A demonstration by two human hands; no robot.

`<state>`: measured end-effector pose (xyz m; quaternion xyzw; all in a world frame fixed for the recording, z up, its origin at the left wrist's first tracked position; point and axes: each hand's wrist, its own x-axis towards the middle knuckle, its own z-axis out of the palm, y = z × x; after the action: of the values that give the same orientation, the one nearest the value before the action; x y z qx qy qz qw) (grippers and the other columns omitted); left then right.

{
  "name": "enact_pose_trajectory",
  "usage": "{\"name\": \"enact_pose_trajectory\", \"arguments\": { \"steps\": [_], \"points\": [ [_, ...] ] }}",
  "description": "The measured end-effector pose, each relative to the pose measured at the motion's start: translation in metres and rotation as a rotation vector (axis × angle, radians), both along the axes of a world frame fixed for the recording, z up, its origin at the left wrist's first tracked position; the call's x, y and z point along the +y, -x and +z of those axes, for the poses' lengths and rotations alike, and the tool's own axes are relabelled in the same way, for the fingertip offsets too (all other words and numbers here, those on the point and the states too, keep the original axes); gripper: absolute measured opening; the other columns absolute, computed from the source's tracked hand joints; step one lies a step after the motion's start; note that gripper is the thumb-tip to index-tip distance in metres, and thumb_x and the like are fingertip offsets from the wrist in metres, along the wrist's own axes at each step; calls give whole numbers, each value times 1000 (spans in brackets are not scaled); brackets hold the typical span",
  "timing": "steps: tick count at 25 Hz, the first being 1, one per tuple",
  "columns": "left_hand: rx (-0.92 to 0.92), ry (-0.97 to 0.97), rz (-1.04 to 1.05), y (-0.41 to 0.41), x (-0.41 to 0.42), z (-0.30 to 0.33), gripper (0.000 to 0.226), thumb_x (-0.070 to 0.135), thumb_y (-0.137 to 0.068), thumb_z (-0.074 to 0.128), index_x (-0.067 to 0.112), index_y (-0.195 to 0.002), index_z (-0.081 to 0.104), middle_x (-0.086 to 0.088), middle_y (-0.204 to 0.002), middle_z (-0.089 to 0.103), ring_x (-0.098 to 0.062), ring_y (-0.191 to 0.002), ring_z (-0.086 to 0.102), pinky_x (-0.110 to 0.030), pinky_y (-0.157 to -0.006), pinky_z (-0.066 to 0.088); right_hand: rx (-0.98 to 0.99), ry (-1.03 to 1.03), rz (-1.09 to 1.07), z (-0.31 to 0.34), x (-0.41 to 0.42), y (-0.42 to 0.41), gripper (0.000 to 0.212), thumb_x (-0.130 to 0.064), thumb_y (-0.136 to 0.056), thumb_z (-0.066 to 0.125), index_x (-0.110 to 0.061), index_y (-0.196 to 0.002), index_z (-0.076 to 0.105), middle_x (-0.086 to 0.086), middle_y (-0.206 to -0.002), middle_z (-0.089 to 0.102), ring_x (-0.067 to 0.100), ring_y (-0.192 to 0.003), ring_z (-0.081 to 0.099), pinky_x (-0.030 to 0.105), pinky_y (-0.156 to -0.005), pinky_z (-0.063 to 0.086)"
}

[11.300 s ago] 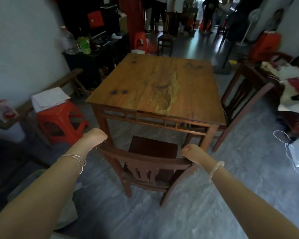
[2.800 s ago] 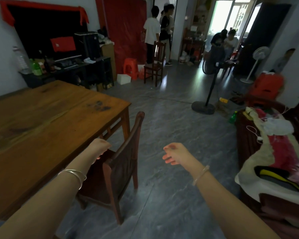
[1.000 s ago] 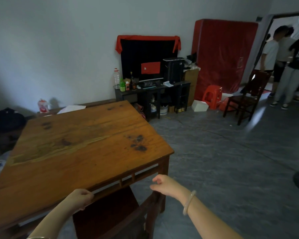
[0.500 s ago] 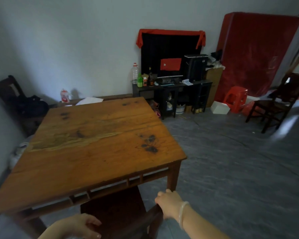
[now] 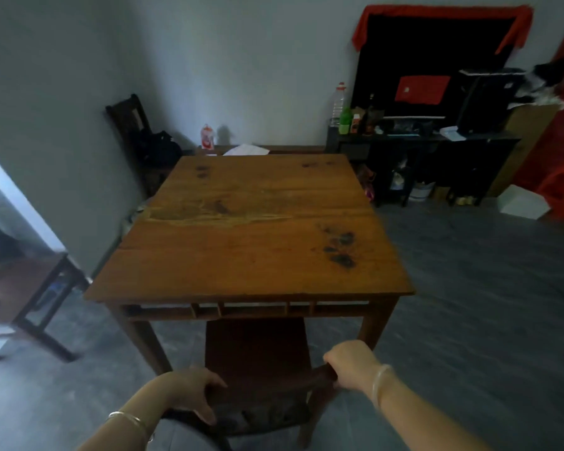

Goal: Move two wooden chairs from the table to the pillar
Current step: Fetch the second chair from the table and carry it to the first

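Note:
A dark wooden chair (image 5: pixel 258 349) stands tucked under the near edge of the square wooden table (image 5: pixel 251 229), its seat partly beneath the tabletop. My left hand (image 5: pixel 189 393) grips the left end of the chair's top rail. My right hand (image 5: pixel 350 364) is closed on the right end of the same rail. Another dark wooden chair (image 5: pixel 129 125) stands against the wall in the far left corner, with a black bag on it. The pillar is out of view.
A black shelf unit (image 5: pixel 427 157) with bottles and a monitor stands at the far right wall. A white box (image 5: pixel 521 203) lies on the floor beside it. A dark stool or bench (image 5: pixel 30 297) stands at the left. Grey floor stretches to the right.
The view has swung left, so I now face the table squarely. My left hand has closed on the chair's top rail; my right hand keeps its grip on the rail's other end.

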<state>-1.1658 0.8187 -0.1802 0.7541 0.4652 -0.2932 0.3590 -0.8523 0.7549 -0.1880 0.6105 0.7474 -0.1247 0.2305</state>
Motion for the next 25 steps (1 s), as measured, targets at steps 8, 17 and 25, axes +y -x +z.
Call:
{"name": "enact_pose_trajectory", "arguments": {
  "steps": [8, 17, 25],
  "points": [
    [-72, -217, -46, -5, -19, -13, 35, 14, -84, 53, 21, -116, 63, -1, -120, 64, -20, -112, 59, -29, -94, 45, 26, -23, 71, -6, 2, -7, 18, -27, -84, 64, -18, -99, 65, 4, -100, 69, 25, -94, 66, 39, -81, 51],
    [-104, -239, -99, 20, -17, -12, 35, 9, -82, 54, 22, -112, 66, -1, -116, 66, -19, -108, 60, -23, -84, 43, 14, -55, 56, -5, -15, 17, 19, -25, -86, 63, -19, -104, 62, 6, -104, 69, 28, -98, 65, 39, -80, 48],
    [-95, -247, -217, 68, -12, -4, 39, 5, -83, 56, 20, -118, 64, -1, -118, 66, -18, -111, 60, -24, -87, 44, -18, -46, -54, 4, -43, 78, 27, -26, -87, 62, -20, -113, 61, 7, -108, 68, 28, -102, 65, 42, -86, 52]
  ]
}}
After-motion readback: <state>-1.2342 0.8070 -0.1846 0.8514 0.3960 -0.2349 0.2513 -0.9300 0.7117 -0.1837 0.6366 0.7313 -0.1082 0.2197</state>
